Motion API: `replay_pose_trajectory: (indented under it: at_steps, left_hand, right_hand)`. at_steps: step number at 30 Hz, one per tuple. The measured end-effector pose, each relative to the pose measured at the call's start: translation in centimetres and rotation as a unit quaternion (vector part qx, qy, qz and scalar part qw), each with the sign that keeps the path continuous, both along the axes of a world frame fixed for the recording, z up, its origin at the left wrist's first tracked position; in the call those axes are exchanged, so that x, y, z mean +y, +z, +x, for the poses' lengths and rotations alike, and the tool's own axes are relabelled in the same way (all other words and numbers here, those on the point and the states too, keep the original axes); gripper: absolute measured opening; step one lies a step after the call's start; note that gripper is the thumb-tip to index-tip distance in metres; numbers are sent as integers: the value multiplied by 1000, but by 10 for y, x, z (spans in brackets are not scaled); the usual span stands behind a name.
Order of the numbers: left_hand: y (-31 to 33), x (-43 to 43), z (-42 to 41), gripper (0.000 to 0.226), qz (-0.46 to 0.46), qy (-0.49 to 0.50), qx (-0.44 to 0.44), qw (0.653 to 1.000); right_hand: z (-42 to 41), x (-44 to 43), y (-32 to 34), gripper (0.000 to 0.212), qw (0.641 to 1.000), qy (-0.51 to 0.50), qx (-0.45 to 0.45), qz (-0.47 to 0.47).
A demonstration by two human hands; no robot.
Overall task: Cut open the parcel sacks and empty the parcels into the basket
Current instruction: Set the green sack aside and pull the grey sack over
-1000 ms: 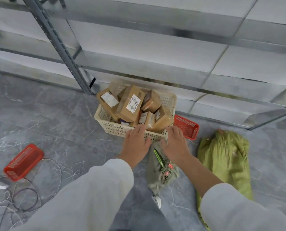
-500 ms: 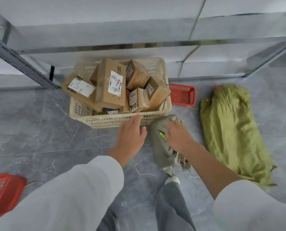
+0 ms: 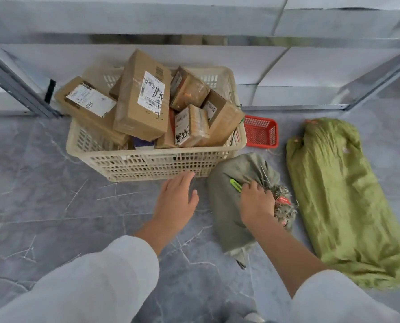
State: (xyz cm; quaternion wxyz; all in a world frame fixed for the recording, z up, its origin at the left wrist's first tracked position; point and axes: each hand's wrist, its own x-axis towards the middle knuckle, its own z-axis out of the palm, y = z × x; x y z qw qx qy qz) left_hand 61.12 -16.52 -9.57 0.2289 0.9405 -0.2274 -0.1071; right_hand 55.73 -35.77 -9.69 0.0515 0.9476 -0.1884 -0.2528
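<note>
Starting at the left, a grey metal shelf upright (image 3: 15,87) slants down to the floor. Beside it the cream plastic basket (image 3: 147,164) sits heaped with taped cardboard parcels (image 3: 143,96), several riding above its rim. The left hand (image 3: 175,201) hovers flat with fingers straight, holding nothing, and its fingertips are at the basket's near wall; whether they touch it I cannot tell. Just right of it, the right hand (image 3: 256,203) curls its fingers into the bunched, frayed mouth of a grey sack (image 3: 229,206) lying on the floor just beside the basket's near corner. A bright green cutter (image 3: 235,184) pokes out by the thumb. That sack looks limp and nearly flat, so it is probably light, floppy woven cloth, best taken by the gathered neck. Behind it stands a small red tray (image 3: 260,131). Farthest right lies the green sack (image 3: 338,194), fuller and bulkier. I would expect it to be heavier and lumpy, wanting a grip at its far end, where a reddish tie shows. The floor (image 3: 43,183) is smooth grey veined tile, running under low white shelving (image 3: 311,66).
</note>
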Motion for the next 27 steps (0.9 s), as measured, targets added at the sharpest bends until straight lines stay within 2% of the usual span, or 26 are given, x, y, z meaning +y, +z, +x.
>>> replay_pose_trajectory:
  at_steps: [3,6,9,11,13,16,18,20,22,25,27]
  left_hand:
    - [-20,7,12,46,13,-11,-28,999]
    - [-34,12,39,43,26,-11,-81,996]
    - [-58,21,68,38,23,-1,-130,991]
    - [-82,32,83,39,27,17,-147,989]
    - [-104,43,98,41,18,40,-161,986]
    - [-135,55,105,42,-26,94,-188,977]
    - [-155,62,89,39,-40,104,-190,975]
    - [-169,70,71,39,-14,67,-175,982]
    - [-165,79,71,41,-2,51,-173,984]
    - [-144,89,85,39,-53,130,-170,975]
    - [-145,89,83,39,-69,170,-173,968]
  right_hand:
    - [-1,-5,-18,47,999,25,-29,-31]
    - [3,-4,-25,42,997,36,-62,-10]
    - [22,13,-28,31,978,25,-207,12]
    - [43,34,-37,28,943,0,-328,62]
    - [70,52,-54,19,912,-27,-382,146]
    - [101,71,-83,23,854,-132,-337,374]
    - [109,84,-105,27,805,-195,-303,472]
    - [107,99,-118,29,778,-238,-254,523]
    - [102,110,-124,30,766,-238,-212,558]
    - [100,118,-125,29,741,-231,-227,589]
    - [103,120,-124,27,751,-203,-260,572]
